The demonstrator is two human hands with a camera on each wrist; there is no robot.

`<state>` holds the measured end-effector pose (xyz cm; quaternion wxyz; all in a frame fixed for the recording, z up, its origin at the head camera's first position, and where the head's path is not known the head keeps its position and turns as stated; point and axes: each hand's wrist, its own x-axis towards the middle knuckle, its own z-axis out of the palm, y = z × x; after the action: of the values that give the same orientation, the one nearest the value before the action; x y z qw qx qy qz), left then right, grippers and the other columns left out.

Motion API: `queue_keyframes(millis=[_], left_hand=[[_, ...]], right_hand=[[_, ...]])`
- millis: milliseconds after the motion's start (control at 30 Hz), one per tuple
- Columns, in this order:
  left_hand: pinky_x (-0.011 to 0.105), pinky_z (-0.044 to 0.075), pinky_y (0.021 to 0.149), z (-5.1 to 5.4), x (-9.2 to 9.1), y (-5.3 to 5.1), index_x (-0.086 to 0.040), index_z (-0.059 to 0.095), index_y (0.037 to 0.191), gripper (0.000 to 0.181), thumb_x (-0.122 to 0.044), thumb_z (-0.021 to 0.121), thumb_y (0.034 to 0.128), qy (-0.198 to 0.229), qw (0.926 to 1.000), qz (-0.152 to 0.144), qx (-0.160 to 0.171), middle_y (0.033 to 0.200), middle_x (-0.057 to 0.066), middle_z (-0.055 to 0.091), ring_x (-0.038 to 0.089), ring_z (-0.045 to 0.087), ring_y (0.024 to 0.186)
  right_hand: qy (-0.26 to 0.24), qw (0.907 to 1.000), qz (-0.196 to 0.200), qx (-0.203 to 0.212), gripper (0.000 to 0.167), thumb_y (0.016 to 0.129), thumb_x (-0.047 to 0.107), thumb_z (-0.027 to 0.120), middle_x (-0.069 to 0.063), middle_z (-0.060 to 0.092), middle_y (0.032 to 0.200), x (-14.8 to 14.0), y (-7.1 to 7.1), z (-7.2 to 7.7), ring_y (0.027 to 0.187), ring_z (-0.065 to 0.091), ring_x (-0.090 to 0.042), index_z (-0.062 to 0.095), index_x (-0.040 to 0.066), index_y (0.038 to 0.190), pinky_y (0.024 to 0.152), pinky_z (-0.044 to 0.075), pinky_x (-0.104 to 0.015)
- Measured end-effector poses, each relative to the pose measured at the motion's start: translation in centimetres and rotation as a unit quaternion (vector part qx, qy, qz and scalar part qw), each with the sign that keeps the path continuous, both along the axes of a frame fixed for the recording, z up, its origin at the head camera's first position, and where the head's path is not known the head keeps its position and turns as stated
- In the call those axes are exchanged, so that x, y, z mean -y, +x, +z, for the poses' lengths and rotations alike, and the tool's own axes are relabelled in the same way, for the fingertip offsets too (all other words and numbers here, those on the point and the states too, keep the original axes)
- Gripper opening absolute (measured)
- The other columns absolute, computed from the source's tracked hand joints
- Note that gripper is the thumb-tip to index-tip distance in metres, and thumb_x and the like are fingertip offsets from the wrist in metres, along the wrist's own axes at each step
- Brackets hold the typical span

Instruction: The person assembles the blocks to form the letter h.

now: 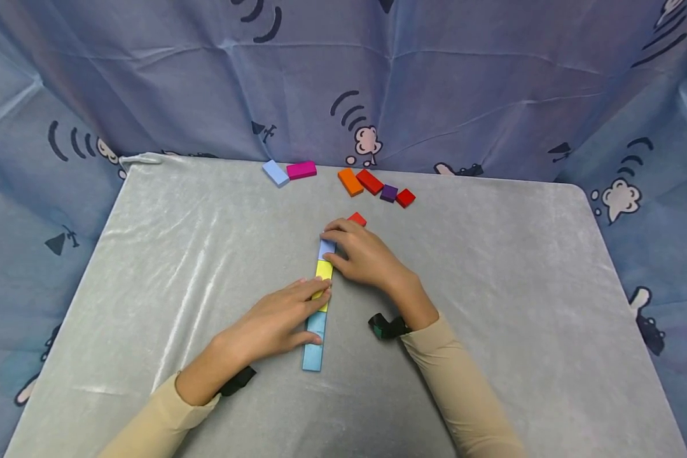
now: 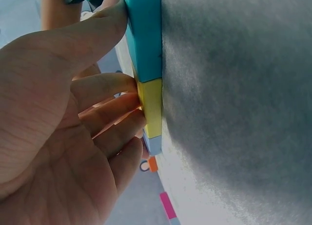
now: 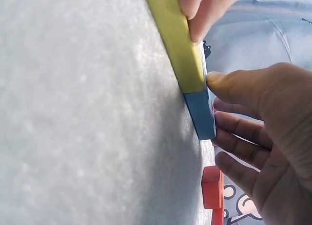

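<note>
A straight row of flat blocks runs away across the cloth: a teal block (image 1: 313, 348) nearest, yellow blocks (image 1: 323, 270) in the middle, a light blue block (image 1: 327, 248) at the far end. My left hand (image 1: 275, 318) lies along the row's left side, fingertips on the yellow part and thumb on the teal block. At the far end my right hand (image 1: 367, 254) touches the light blue block, its thumb by the yellow joint and its fingertips around the far edge. Just beyond those fingers sits a red block (image 1: 357, 219), partly hidden.
Toward the back of the cloth-covered table (image 1: 492, 267) lie a pale blue block (image 1: 276, 173), a magenta block (image 1: 301, 170), an orange block (image 1: 350, 182), a red block (image 1: 369, 182), a purple block (image 1: 388, 193) and a small red block (image 1: 406, 198). A patterned curtain (image 1: 464, 83) hangs behind.
</note>
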<state>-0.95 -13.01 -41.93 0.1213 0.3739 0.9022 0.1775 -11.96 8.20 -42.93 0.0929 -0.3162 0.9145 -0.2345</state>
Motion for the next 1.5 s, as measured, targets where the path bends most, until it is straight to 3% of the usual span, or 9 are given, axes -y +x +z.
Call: queue_keyframes(millis=[367,533,833,1200,1500], left_hand=[[0.044,0.035,0.133,0.05,-0.17,-0.18,0.001,0.051,0.154,0.084,-0.039,0.084,0.0884,-0.004,0.9997,0.007,0.022,0.166,0.015,0.046,0.027,0.043,0.156],[0.044,0.036,0.133,0.04,-0.14,-0.21,0.001,0.051,0.154,0.086,-0.043,0.085,0.0875,-0.005,0.9998,0.005,0.016,0.165,0.014,0.047,0.027,0.044,0.156],[0.048,0.037,0.132,0.01,-0.05,-0.09,0.0,0.049,0.156,0.106,-0.055,0.09,0.0756,-0.002,0.9998,0.006,0.018,0.167,0.014,0.045,0.028,0.041,0.158],[0.054,0.036,0.131,0.23,-0.16,-0.28,-0.003,0.048,0.158,0.109,-0.057,0.089,0.0729,-0.03,0.9993,0.01,0.017,0.167,0.009,0.046,0.023,0.042,0.157],[0.047,0.036,0.132,0.1,-0.13,-0.07,0.001,0.048,0.156,0.107,-0.051,0.092,0.0732,-0.005,0.9995,0.009,0.031,0.167,0.014,0.045,0.029,0.042,0.157]], right_hand=[[-0.002,1.0,0.001,-0.002,0.043,0.1,0.022,0.075,-0.012,0.065,0.142,0.06,0.03,-0.03,0.135,0.062,-0.028,0.069,0.002,0.138,0.12,0.053,-0.044],[-0.006,1.0,-0.001,0.001,0.043,0.1,0.021,0.075,-0.012,0.065,0.142,0.01,0.03,0.05,0.135,0.062,-0.028,0.069,0.002,0.138,0.12,0.053,-0.045],[-0.007,0.9999,-0.002,0.008,0.043,0.1,0.021,0.075,-0.013,0.065,0.143,-0.07,-0.09,0.03,0.136,0.062,-0.028,0.069,0.003,0.138,0.12,0.052,-0.046],[-0.006,0.9999,-0.006,0.007,0.043,0.1,0.022,0.075,-0.012,0.065,0.143,-0.03,-0.13,-0.03,0.136,0.062,-0.028,0.069,0.003,0.138,0.12,0.052,-0.046],[-0.004,1.0,-0.006,0.0,0.042,0.1,0.022,0.075,-0.012,0.066,0.143,0.04,0.09,-0.09,0.136,0.062,-0.029,0.07,0.003,0.137,0.12,0.052,-0.046]])
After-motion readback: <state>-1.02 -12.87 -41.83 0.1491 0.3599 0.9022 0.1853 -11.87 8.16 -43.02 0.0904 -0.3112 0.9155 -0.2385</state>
